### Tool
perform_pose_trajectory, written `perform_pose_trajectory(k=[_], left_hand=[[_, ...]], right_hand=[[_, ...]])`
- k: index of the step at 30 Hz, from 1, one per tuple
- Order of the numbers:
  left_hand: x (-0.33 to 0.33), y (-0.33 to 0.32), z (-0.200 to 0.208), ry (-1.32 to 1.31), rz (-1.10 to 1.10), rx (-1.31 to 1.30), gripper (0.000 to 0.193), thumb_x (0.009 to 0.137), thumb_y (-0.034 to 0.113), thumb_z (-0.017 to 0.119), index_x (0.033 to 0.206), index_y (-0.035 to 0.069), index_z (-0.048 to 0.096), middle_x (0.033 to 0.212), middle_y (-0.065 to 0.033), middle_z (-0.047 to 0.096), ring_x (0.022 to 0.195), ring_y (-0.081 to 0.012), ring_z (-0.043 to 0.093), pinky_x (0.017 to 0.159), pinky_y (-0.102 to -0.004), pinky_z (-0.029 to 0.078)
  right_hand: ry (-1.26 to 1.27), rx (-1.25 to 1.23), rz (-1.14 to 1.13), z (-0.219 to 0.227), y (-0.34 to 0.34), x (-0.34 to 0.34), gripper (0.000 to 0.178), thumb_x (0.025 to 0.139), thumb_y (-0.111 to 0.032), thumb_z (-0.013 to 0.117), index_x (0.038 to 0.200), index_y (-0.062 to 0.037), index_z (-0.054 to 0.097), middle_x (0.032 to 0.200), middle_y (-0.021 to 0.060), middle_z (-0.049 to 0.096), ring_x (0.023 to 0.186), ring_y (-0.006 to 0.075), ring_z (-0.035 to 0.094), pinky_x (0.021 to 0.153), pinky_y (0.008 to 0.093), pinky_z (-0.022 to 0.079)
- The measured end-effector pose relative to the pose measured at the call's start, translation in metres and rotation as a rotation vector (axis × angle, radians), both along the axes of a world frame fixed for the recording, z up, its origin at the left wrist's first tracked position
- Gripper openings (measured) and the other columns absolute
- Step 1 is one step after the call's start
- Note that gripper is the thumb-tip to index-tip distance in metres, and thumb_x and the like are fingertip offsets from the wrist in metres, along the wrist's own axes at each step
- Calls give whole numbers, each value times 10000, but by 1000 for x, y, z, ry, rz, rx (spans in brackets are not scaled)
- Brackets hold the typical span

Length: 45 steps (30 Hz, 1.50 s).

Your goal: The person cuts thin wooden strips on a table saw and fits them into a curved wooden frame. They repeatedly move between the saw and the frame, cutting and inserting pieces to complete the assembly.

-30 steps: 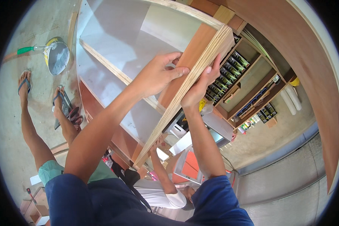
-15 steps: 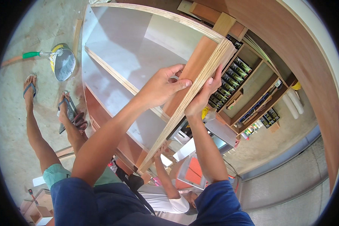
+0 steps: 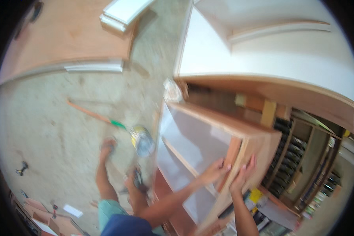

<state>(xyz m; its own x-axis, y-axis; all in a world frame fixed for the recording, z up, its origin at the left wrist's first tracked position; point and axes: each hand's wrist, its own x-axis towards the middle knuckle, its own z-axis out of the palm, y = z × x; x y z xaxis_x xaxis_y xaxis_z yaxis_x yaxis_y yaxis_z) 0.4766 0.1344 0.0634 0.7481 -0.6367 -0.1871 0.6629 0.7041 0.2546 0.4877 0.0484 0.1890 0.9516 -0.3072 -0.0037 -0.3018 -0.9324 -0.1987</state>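
Head view, and this one's pretty smeary, but you can make out both hands on the front corner of a wooden cabinet, which sits a bit right of centre with its pale inside showing. The left hand is pinched on a reddish wooden strip running along the inner side of that edge. The right hand isn't gripping, just spread against the outer face, so the edge sits between the two. Over on the concrete floor there's a bucket near the cabinet, with a green-and-orange stick reaching its rim.
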Motion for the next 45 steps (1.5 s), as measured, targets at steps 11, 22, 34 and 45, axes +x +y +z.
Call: perform_pose_trajectory(k=[11, 22, 34, 45], left_hand=[[-30, 15, -63, 108, -34, 341, 579, 1102, 365, 564, 1558, 17, 490, 1478, -97, 600, 1348, -208, 534, 1156, -374, 408], [-88, 213, -121, -293, 148, 1670, 443, 1066, 379, 534, 1260, 8, 680, 1141, -223, 744, 1087, -338, 709, 976, -431, 528], [-432, 513, 130, 809, 388, 1876, 593, 931, 453, 619, 1294, -6, 717, 1288, -274, 714, 1265, -427, 658, 1053, -481, 520], [-807, 509, 30, 1352, 532, 1487, 506, 1007, 347, 560, 1211, -101, 679, 1136, -311, 728, 1101, -424, 723, 892, -514, 556]], right_hand=[[-30, -113, -161, 52, 27, -11, 681, 1042, -652, 487, 1613, -283, 444, 1645, 132, 406, 1518, 409, 349, 1172, 690, 259], [-9, -211, -189, 65, 29, -22, 593, 1050, -571, 518, 1572, -293, 485, 1597, 102, 446, 1438, 369, 429, 1121, 587, 368], [-43, -208, -93, 53, 3, -62, 550, 1100, -480, 457, 1601, -254, 452, 1634, 125, 430, 1479, 339, 412, 1183, 532, 370], [86, -191, -189, 35, 9, -102, 523, 1047, -373, 542, 1480, -81, 578, 1514, 212, 563, 1354, 390, 568, 1063, 508, 512]])
